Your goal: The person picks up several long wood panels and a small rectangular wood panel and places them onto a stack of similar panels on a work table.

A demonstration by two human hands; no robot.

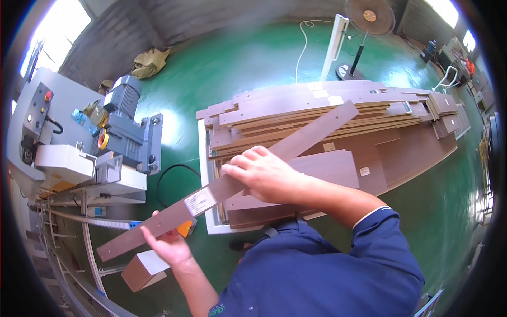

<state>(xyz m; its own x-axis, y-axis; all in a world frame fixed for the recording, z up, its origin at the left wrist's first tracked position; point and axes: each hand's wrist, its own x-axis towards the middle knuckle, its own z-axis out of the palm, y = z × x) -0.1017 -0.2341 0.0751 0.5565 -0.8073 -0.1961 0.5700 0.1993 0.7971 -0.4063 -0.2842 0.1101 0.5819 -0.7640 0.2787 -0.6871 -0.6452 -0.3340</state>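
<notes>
Taking the middle of the view as the clock's centre, 1 long, narrow brown board (227, 186) is slanting across from 8 o'clock to 2 o'clock. The right hand (264, 174), near the centre, is curling its fingers over the board and clasping it. The left hand (168, 245), between 7 and 8 o'clock, is turning its palm up and cradling the board from underneath, its thumb lying along the near side and its fingertips showing past the far edge. A white label (199, 202) is sitting on the board between the 2 hands, and small holes are showing near its ends.

Stacked brown boards (364, 158) are filling a white-edged tabletop (202, 142) from 12 to 3 o'clock. The held board's upper end is overlapping the stack in view; whether it is touching, I cannot tell.

At 10 o'clock, a blue-grey motor (124, 98) is standing on a machine, with a roll of yellow tape (103, 140) resting nearby. At 1 o'clock, a standing fan (369, 16) is rising beside a white post (335, 47). Between 7 and 8 o'clock, a brown block with a white top (145, 269) is resting below the left hand.
</notes>
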